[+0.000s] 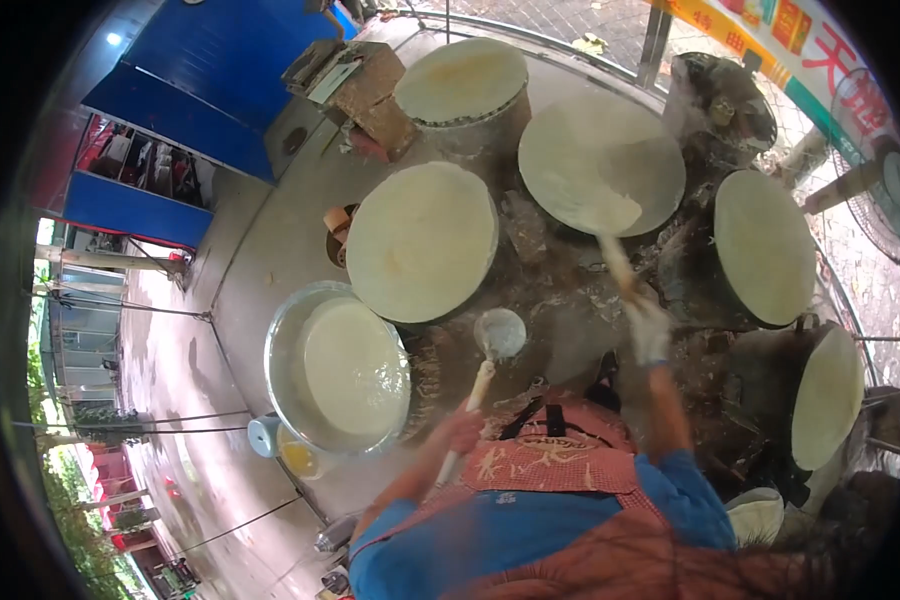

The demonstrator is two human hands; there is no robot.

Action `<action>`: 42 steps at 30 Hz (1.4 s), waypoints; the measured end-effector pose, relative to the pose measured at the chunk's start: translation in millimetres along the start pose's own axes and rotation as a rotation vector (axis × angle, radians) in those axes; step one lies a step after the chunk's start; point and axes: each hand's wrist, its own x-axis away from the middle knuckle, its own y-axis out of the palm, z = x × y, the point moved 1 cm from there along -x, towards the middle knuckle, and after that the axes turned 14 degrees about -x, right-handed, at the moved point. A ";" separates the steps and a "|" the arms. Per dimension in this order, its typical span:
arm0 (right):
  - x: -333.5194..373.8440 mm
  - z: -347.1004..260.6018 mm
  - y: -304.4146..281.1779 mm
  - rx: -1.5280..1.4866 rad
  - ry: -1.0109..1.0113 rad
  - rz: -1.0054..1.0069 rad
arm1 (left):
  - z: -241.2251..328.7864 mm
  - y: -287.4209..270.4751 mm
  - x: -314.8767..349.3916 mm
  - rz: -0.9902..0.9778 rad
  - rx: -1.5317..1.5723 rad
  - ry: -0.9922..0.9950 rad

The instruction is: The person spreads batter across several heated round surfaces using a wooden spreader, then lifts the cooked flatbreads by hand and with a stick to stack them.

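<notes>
My left hand [458, 432] is bare and wrapped round the pale handle of a ladle [501, 335], whose round metal bowl is smeared with batter. Beside it stands a wide metal basin [295, 400] of creamy batter [348, 365]. In a whitish glove, my right hand [650, 328] grips the wooden handle of a batter spreader [615, 262], somewhat blurred. The spreader's head meets a round griddle [567, 160] coated with pale batter, and steam hazes its right part. To the left of that griddle, another griddle [422, 242] carries a full, thin pale sheet.
More batter-covered round griddles stand at the back [460, 80], right [765, 248] and lower right [828, 400]. A dark drum [720, 105] and a fan [878, 165] are at the far right. Behind left is a cardboard box [365, 90]. A bowl of yellow liquid [298, 456] sits by the basin.
</notes>
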 end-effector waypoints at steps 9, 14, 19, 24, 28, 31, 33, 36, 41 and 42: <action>25.5 -23.2 -40.3 0.726 -0.048 0.127 | -16.3 50.8 62.8 -0.216 -0.341 0.170; 1.5 -34.5 30.1 0.467 -0.093 0.021 | -27.3 104.0 55.1 -0.054 -0.063 0.120; -19.7 -33.0 -58.8 0.755 0.019 -0.005 | -23.7 116.3 58.8 -0.007 -0.360 0.405; -44.8 -37.7 -12.1 0.546 -0.125 0.061 | -21.4 124.5 21.7 -0.191 -0.349 0.366; -23.4 -15.8 -44.0 0.656 -0.044 -0.027 | -25.2 120.8 3.3 0.259 0.017 0.199; -63.6 -34.3 -89.8 0.635 -0.080 0.129 | -23.7 93.9 -10.3 -0.018 -0.116 0.103; -81.9 -37.4 -76.5 0.510 -0.184 0.232 | -17.5 91.6 -30.0 -0.042 0.009 -0.002; -53.0 -35.7 -38.6 0.702 -0.205 -0.143 | -11.6 60.5 -48.2 -0.224 0.134 -0.152; -76.8 -22.1 -109.7 0.573 0.004 0.084 | 3.2 108.6 -50.3 0.059 -0.372 0.086; -101.1 -32.0 -116.3 0.488 -0.017 0.185 | 3.9 133.3 -56.7 0.149 -0.280 0.025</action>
